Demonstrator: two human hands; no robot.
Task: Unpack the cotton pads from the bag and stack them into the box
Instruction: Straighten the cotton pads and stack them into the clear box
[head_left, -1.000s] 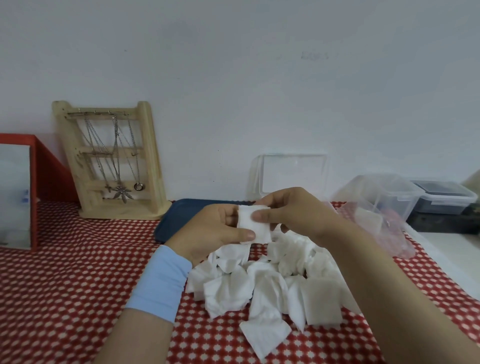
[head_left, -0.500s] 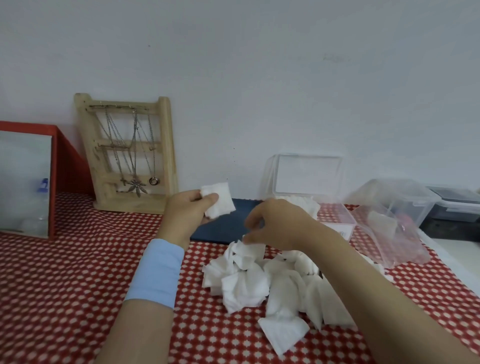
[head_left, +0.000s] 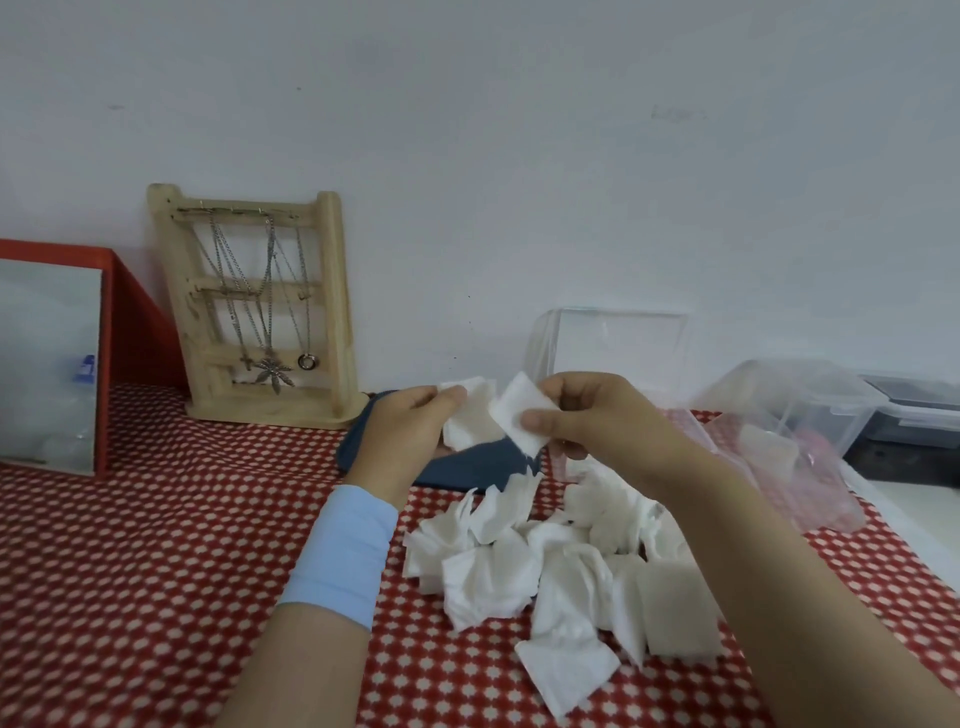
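Right hand (head_left: 597, 421) risen, pad (head_left: 519, 415) corner-down (tilted), left hand (head_left: 405, 436) grips pads (head_left: 470, 421)

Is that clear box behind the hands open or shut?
Open: its lid stands upright behind the right hand, which hides whatever is inside.

- A wooden jewellery stand (head_left: 335, 312) leans against the white wall (head_left: 519, 156), at the back of the table.
- Silver necklaces (head_left: 267, 312) hang from its top rail; their pendants include a leaf (head_left: 272, 370), a ring (head_left: 307, 361) and a small cross (head_left: 247, 362).
- A red-framed mirror (head_left: 49, 358) stands at the far left.
- A red tablecloth (head_left: 156, 545) with white dots covers the table.
- A dark blue tray (head_left: 462, 470) lies on the cloth, just right of the stand.
- At the far right, a clear plastic storage container (head_left: 800, 405) sits beside a dark-lidded container (head_left: 914, 400).
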